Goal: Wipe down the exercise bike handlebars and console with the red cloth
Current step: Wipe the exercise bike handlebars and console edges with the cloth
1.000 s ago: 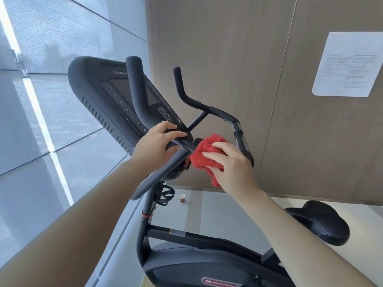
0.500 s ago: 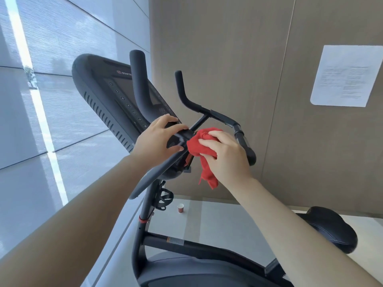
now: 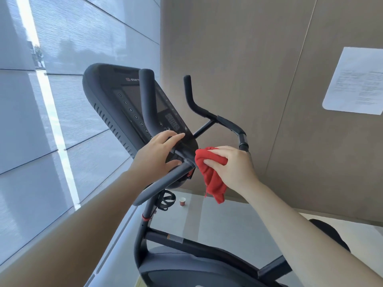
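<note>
Beige wall (image 3: 228, 59) behind, red cloth (image 3: 213, 183) in R fingers (image 3: 226, 151)

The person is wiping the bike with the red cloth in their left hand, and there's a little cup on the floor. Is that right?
Almost. The head view shows the red cloth in the right hand, not the left; the left hand rests bare where the handlebar meets the console. The little cup is on the floor, as you said.
</note>
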Tool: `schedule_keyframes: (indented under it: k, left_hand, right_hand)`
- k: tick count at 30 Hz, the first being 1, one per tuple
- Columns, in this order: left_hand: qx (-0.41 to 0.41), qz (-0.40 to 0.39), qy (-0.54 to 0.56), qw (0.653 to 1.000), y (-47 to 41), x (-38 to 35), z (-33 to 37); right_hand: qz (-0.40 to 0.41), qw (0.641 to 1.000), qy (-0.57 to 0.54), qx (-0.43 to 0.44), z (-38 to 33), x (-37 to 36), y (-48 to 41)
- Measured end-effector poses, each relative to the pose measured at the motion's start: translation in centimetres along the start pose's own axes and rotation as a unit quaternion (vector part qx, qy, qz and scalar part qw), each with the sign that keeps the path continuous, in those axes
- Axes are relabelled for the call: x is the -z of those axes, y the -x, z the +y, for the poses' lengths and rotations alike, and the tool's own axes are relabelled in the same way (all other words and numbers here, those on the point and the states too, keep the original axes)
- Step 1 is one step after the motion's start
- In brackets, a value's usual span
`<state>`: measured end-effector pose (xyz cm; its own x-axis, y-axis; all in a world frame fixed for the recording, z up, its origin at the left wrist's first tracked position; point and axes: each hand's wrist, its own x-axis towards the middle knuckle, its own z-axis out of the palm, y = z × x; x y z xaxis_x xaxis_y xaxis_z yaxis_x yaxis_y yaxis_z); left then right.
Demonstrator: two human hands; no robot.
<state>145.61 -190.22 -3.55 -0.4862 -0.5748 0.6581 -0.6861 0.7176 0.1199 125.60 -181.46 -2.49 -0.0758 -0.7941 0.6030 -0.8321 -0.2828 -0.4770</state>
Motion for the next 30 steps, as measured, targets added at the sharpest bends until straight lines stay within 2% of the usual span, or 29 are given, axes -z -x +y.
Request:
schedule_keyframes:
  k: [6,9,15,18,21,24,26,30]
  left_hand:
    - [0.009,0.004,-0.021,1.000,-0.8,1.6,-2.2]
    - [-0.030,-0.003,-0.026,0.999,-1.7,2.3,-2.8]
    - [-0.112,-0.004,-0.009,0.994,-3.6,3.7,-3.8]
    - [-0.155,-0.051,-0.010,0.987,-4.8,3.5,-3.6]
    - [-0.193,-0.077,-0.001,0.978,-5.4,3.1,-3.2]
    - [-0.220,-0.079,0.012,0.972,-5.3,2.7,-3.5]
    - [-0.226,-0.070,0.023,0.971,-5.2,2.3,-4.0]
    - [-0.232,-0.079,0.043,0.968,-4.9,1.2,-4.6]
  right_hand:
    - [-0.001,0.999,-0.037,-0.008,0.0,-1.4,-2.5]
    - [-0.020,0.999,-0.037,-0.025,-1.2,-2.3,-4.0]
    - [-0.107,0.991,-0.041,-0.067,-3.5,-3.1,-6.7]
    - [-0.146,0.986,-0.020,-0.080,-3.3,-2.0,-5.9]
    - [-0.111,0.992,0.023,-0.055,-3.4,-1.6,-4.5]
    - [-0.061,0.996,0.004,-0.066,-4.2,-2.3,-3.9]
    - [-0.039,0.996,0.019,-0.081,-4.6,-3.0,-3.6]
    - [-0.019,0.998,0.045,-0.047,-4.7,-3.4,-2.0]
